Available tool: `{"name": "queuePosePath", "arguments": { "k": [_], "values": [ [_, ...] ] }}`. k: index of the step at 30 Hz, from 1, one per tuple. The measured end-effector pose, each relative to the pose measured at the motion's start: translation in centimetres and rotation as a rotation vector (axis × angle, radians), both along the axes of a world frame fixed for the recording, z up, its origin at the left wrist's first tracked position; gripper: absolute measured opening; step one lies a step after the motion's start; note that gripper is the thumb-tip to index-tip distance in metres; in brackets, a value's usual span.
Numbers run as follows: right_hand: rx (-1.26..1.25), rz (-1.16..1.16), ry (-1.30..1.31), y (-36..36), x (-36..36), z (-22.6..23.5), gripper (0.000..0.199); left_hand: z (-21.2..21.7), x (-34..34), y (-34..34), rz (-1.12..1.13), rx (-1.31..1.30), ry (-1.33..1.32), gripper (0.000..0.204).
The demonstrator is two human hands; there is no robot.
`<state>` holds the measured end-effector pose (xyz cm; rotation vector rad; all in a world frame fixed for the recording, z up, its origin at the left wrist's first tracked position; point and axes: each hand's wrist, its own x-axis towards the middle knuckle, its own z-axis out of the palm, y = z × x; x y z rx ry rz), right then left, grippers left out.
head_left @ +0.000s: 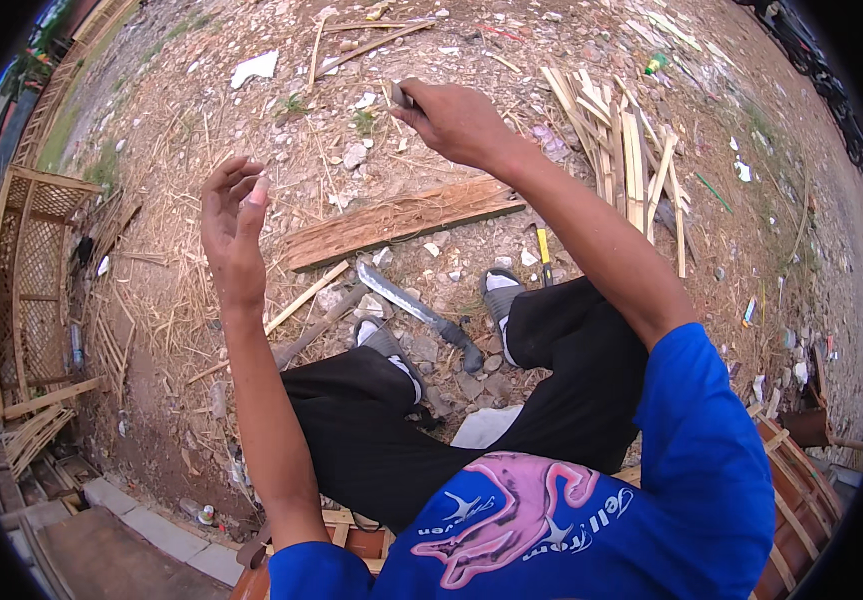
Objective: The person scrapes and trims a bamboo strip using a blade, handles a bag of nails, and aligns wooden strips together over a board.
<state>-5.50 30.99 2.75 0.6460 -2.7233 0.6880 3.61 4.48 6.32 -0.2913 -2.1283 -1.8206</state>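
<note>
The person's right hand (pixel 456 125) was raised out over the far part of the ground, its thumb and fingers pinched closed on a small greyish piece (pixel 400 95) that stuck out on the left side of the fist. The left hand (pixel 234 230) was lifted to the left and a little nearer, its fingers bent and the thumb up close to them; whether it gripped anything thin could not be told. The two hands were well apart. Between them and nearer lay a thick wooden plank (pixel 401 222), its left end nearer than its right. Nearer than the plank, a machete (pixel 416 312) rested on the stony soil between the person's feet, with its blade pointing to the far left and its dark handle to the near right. A tool with a yellow handle (pixel 544 248) lay to the right, just beyond the right sandal (pixel 499 284). A light wooden stick (pixel 308 297) slanted on the ground left of the left sandal (pixel 383 345). Far to the right, pale wooden strips (pixel 633 165) were heaped loosely, and a white scrap (pixel 254 68) lay far to the left. At the left edge stood a wooden lattice frame (pixel 43 290).
</note>
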Motion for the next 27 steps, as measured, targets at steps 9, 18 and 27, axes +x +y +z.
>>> {"name": "queuePosePath", "arguments": {
  "k": [9, 18, 27],
  "values": [
    [-0.076, 0.247, -0.117, -12.4, 3.2, -4.0, 0.032, -4.2, -1.6, 0.2, -0.173, 0.006, -0.044, 0.034],
    [-0.383, 0.350, -0.199, -13.8, 2.9, -1.8, 0.035, -3.5, -3.0, -1.0, -0.007, 0.149, 0.150, 0.025],
    [-0.619, -0.334, -0.604, -7.3, 10.6, -20.0, 0.036, -4.8, -3.8, -1.2, 0.009, 0.483, -0.049, 0.024]
  ]
}}
